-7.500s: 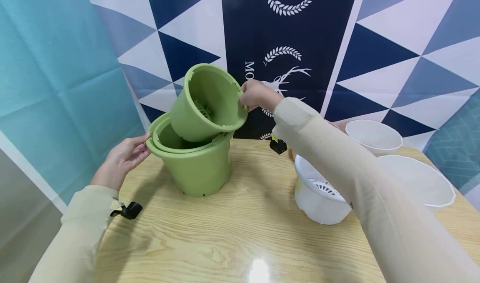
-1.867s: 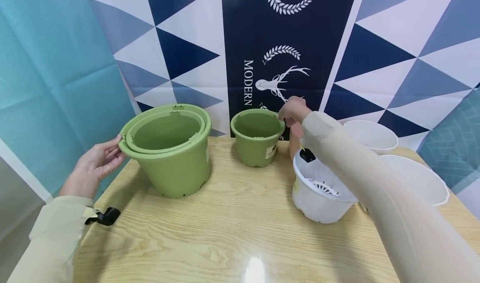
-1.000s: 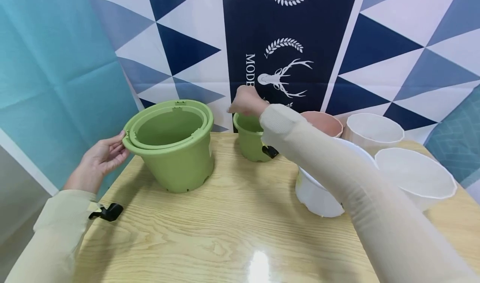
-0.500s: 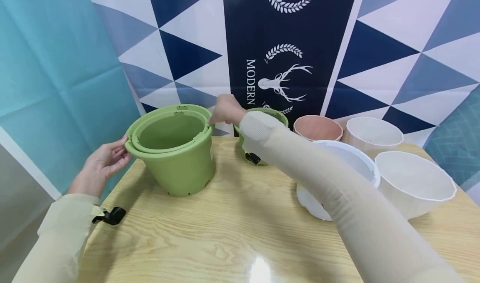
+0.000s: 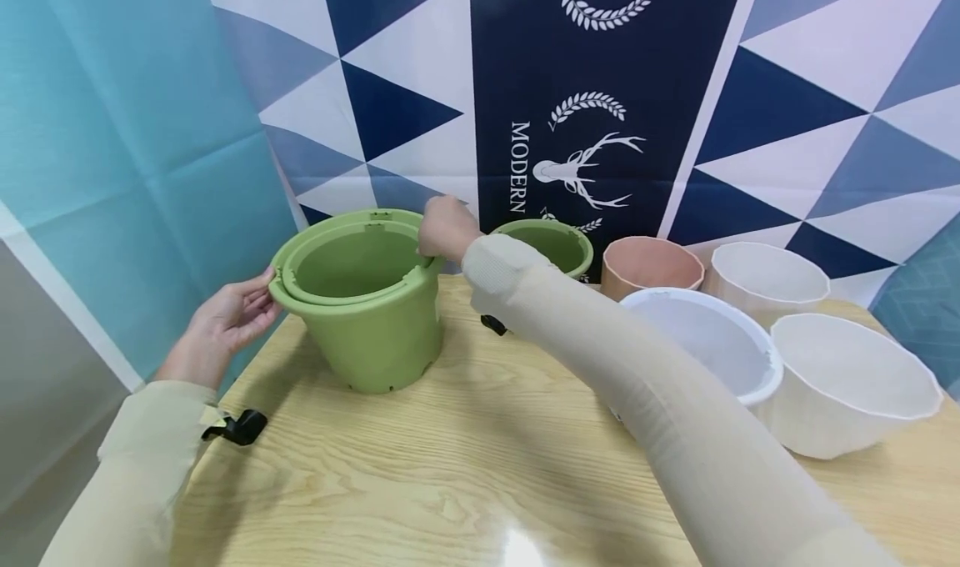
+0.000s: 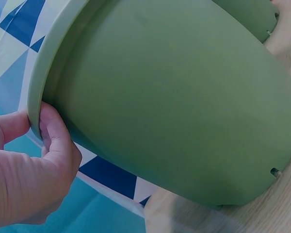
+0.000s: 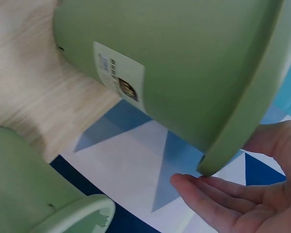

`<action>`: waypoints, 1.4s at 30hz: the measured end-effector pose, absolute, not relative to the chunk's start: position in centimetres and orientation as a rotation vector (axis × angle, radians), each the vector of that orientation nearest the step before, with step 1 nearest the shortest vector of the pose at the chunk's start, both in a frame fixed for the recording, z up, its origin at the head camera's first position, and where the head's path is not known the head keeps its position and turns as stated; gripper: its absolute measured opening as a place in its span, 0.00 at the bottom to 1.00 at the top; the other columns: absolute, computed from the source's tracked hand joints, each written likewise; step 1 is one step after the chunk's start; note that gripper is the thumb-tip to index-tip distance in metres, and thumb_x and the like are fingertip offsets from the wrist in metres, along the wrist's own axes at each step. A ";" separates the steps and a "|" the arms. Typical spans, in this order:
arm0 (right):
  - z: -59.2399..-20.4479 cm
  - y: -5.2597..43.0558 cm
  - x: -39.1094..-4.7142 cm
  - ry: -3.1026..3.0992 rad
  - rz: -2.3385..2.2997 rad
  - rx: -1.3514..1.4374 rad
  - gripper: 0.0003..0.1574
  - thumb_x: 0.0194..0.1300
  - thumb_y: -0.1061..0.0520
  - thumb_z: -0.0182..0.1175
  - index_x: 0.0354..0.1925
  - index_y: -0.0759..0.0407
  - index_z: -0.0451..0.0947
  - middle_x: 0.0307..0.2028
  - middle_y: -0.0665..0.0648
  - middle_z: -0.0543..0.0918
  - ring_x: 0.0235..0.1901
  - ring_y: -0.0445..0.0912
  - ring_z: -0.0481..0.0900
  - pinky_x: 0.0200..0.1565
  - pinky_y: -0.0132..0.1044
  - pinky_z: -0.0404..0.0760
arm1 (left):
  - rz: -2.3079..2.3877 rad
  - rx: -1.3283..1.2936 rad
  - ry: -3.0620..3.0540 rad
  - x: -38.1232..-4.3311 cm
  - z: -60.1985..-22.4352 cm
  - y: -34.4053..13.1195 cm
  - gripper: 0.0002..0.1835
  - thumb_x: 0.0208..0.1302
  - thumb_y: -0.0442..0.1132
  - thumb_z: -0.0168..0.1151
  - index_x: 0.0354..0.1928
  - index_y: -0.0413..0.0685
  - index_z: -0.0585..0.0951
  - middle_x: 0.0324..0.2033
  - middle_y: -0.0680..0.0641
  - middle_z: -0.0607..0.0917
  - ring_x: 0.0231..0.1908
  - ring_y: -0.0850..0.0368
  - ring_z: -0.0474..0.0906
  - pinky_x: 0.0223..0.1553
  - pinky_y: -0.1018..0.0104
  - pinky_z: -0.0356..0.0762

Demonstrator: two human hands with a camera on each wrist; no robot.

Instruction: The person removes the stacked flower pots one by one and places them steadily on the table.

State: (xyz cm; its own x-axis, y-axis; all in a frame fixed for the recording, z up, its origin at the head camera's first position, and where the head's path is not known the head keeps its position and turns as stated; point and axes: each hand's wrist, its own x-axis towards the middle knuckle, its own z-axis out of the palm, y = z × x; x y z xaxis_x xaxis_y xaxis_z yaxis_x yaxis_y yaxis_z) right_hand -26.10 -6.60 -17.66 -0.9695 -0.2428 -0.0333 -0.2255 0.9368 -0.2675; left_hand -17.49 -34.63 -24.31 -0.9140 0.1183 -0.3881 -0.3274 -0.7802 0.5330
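Two green plastic flower pots stand nested at the left of the table, the inner pot (image 5: 348, 258) sitting inside the larger outer pot (image 5: 375, 346). My left hand (image 5: 228, 321) pinches the outer pot's rim at its left side, with thumb and curled fingers around the edge in the left wrist view. At the opposite side, my right hand (image 5: 448, 229) holds the rim between thumb and fingers; in the right wrist view its thumb is partly hidden behind the rim. A paper label (image 7: 119, 77) sticks to the outer pot's side. A smaller green pot (image 5: 558, 246) stands just to the right.
Along the right stand a terracotta-coloured pot (image 5: 652, 260), a round white pot (image 5: 705, 342) partly behind my right sleeve, and two faceted white pots, one far (image 5: 768, 275) and one near (image 5: 840, 417). A patterned cloth (image 5: 416, 100) hangs close behind the table (image 5: 390, 467).
The small green pot was lifted out of the nested ones and put down at the back. My right hand then let go, moved left and took the nested pots' right rim; my left hand stayed.
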 end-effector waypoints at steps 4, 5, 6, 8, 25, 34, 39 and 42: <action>-17.2 -6.6 -26.3 3.048 -0.411 -0.282 0.10 0.57 0.59 0.67 0.36 0.57 0.76 0.37 0.54 0.77 0.27 0.43 0.70 0.22 0.29 0.73 | 2.704 -0.491 0.906 -18.0 -24.1 -33.8 0.04 0.65 0.29 0.59 0.40 0.38 0.76 0.34 0.43 0.83 0.36 0.55 0.83 0.44 0.72 0.85; -17.1 -6.6 -26.3 3.062 -0.387 -0.274 0.10 0.56 0.60 0.67 0.36 0.57 0.76 0.37 0.54 0.78 0.27 0.43 0.70 0.22 0.29 0.73 | 2.703 -0.490 0.909 -18.1 -24.0 -33.7 0.04 0.65 0.29 0.59 0.40 0.38 0.76 0.34 0.43 0.83 0.36 0.55 0.83 0.44 0.72 0.85; -17.0 -6.7 -26.3 3.079 -0.351 -0.261 0.11 0.55 0.60 0.68 0.37 0.57 0.77 0.38 0.54 0.78 0.28 0.42 0.71 0.23 0.29 0.76 | 2.701 -0.493 0.915 -18.2 -24.0 -33.5 0.05 0.64 0.29 0.59 0.41 0.39 0.76 0.34 0.43 0.83 0.36 0.55 0.82 0.44 0.71 0.85; -16.9 -6.9 -26.3 3.114 -0.267 -0.252 0.14 0.54 0.59 0.70 0.40 0.57 0.78 0.41 0.54 0.81 0.31 0.42 0.76 0.28 0.30 0.82 | 2.700 -0.493 0.927 -18.3 -23.9 -33.2 0.05 0.65 0.30 0.59 0.41 0.39 0.75 0.33 0.43 0.82 0.36 0.55 0.82 0.43 0.71 0.85; -18.1 -8.5 -26.7 3.248 -0.144 -0.234 0.15 0.71 0.56 0.51 0.50 0.55 0.80 0.49 0.53 0.85 0.44 0.43 0.85 0.38 0.36 0.89 | 2.709 -0.515 0.934 -17.7 -24.2 -33.3 0.03 0.64 0.30 0.60 0.38 0.38 0.77 0.33 0.43 0.83 0.35 0.55 0.83 0.43 0.71 0.86; -17.8 -8.7 -26.4 3.227 -0.078 -0.212 0.16 0.72 0.54 0.49 0.51 0.53 0.80 0.49 0.52 0.85 0.42 0.43 0.85 0.34 0.36 0.88 | 2.725 -0.508 0.911 -17.5 -24.2 -33.1 0.04 0.64 0.30 0.60 0.40 0.39 0.77 0.33 0.43 0.83 0.36 0.54 0.84 0.43 0.71 0.86; -17.9 -8.8 -26.5 3.223 -0.057 -0.113 0.15 0.73 0.54 0.47 0.46 0.52 0.81 0.44 0.51 0.85 0.33 0.41 0.81 0.22 0.34 0.79 | 2.714 -0.474 0.924 -17.6 -24.2 -32.8 0.03 0.65 0.30 0.59 0.40 0.39 0.76 0.33 0.43 0.83 0.35 0.54 0.83 0.42 0.70 0.86; -18.0 -8.7 -26.5 3.211 -0.050 -0.089 0.15 0.73 0.54 0.46 0.44 0.52 0.80 0.39 0.50 0.84 0.25 0.40 0.73 0.14 0.34 0.68 | 2.711 -0.478 0.938 -17.6 -24.2 -32.6 0.04 0.65 0.30 0.59 0.41 0.39 0.75 0.33 0.43 0.83 0.35 0.55 0.83 0.41 0.71 0.86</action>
State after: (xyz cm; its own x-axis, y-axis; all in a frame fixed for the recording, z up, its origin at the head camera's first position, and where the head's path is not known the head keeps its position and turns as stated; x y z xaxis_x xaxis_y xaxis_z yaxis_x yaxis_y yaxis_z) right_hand -26.54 -8.66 -17.98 -0.9960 -0.0540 0.0715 -0.0562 0.9980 -0.0291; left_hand -17.60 -32.62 -24.23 -0.9198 0.1108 -0.3765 -0.3198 -0.7676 0.5555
